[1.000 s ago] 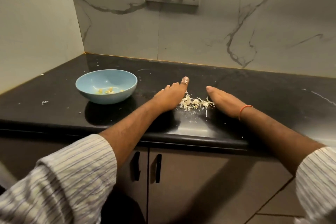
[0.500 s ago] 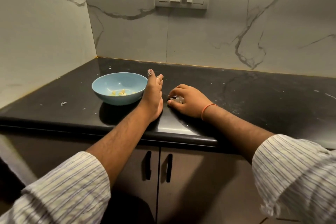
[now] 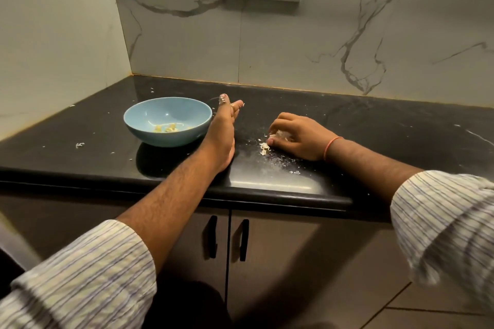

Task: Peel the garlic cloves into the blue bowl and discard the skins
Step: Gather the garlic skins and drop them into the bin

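Papery garlic skins bunched in the right hand's curled fingers could scatter toward nine o'clock, where the straight-fingered left hand stands edgewise.

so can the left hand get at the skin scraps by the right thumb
Probably yes. The left hand stands on edge, fingers straight, with only bare counter between it and the scraps. The right hand, curled round more skins, sits right beside them but not over them.
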The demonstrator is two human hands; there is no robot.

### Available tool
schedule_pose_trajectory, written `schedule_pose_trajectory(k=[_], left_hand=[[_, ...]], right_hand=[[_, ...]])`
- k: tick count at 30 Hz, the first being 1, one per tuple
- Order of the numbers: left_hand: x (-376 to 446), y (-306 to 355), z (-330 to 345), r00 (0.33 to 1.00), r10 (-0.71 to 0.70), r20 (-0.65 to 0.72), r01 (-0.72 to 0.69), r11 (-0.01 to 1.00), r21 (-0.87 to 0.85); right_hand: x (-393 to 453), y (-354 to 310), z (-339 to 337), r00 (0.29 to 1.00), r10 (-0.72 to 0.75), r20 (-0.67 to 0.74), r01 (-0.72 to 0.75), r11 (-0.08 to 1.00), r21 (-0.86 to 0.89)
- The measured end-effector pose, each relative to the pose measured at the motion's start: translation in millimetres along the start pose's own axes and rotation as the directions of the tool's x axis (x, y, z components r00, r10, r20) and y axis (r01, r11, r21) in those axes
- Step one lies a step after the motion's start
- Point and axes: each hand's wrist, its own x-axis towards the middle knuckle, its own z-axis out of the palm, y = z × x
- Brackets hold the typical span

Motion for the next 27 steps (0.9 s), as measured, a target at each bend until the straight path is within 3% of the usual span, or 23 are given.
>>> schedule_pose_trajectory(k=[5, 8, 11, 14, 17, 20, 23, 27], left_hand=[[-3.5, 0.8, -0.7, 1.000, -0.020, -0.008, 0.020, 0.999, -0.029], [0.1, -0.9, -2.4, 0.997, -0.050, -0.057, 0.046, 0.996, -0.074], [-0.1, -3.5, 3.6, 0.993, -0.042, -0.106, 0.034, 0.996, -0.080], [-12.1, -4.3, 11.1, 0.984, 0.019, -0.178, -0.051, 0.982, -0.179], [-43.7, 3.3, 17.8, 0.971, 0.049, -0.232, -0.131, 0.928, -0.350], [-95.9, 13.2, 10.1, 0.945, -0.014, -0.326, -0.184, 0.802, -0.568], [-146.7, 9.5, -24.4, 0.924, -0.050, -0.379, -0.248, 0.675, -0.695], [-206.4, -23.0, -101.3, 0.830, -0.188, -0.524, -0.356, 0.545, -0.759]], right_hand=[[16.7, 5.4, 1.6, 0.994, 0.107, 0.002, -0.105, 0.982, -0.158], [25.0, 5.7, 4.6, 0.969, 0.245, -0.036, -0.248, 0.964, -0.098], [30.0, -9.2, 2.9, 0.880, 0.463, -0.106, -0.424, 0.867, 0.263], [32.0, -56.8, -7.6, 0.807, 0.590, -0.044, -0.337, 0.520, 0.785], [30.0, -128.3, -15.7, 0.847, 0.530, 0.037, -0.167, 0.198, 0.966], [22.3, -199.6, -5.5, 0.883, 0.465, 0.058, -0.094, 0.054, 0.994], [7.1, -260.8, 20.5, 0.909, 0.413, 0.057, -0.066, 0.007, 0.998], [-11.0, -345.5, 83.8, 0.952, 0.286, 0.113, -0.142, 0.081, 0.987]])
